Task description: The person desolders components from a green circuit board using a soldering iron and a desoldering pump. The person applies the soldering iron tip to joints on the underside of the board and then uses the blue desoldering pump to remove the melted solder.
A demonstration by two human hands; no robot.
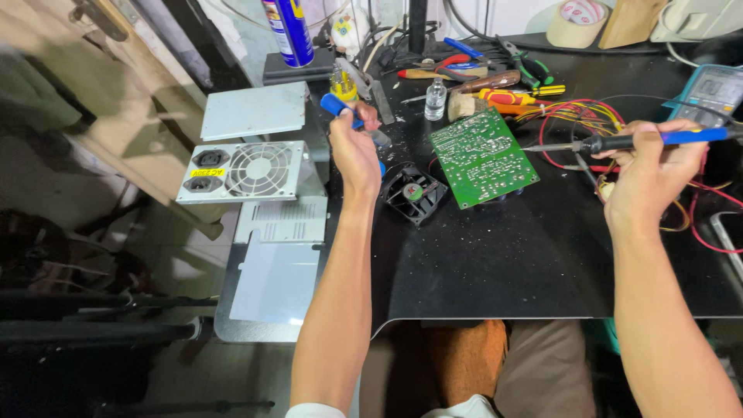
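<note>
The right hand [650, 174] is closed around a soldering iron [627, 142], held level above the black counter [503, 263], its tip pointing left toward the green circuit board [481, 155], just short of the board's right edge. The left hand [354, 147] grips a blue-handled tool [340, 108], raised left of the board, above a small black fan [414, 193].
</note>
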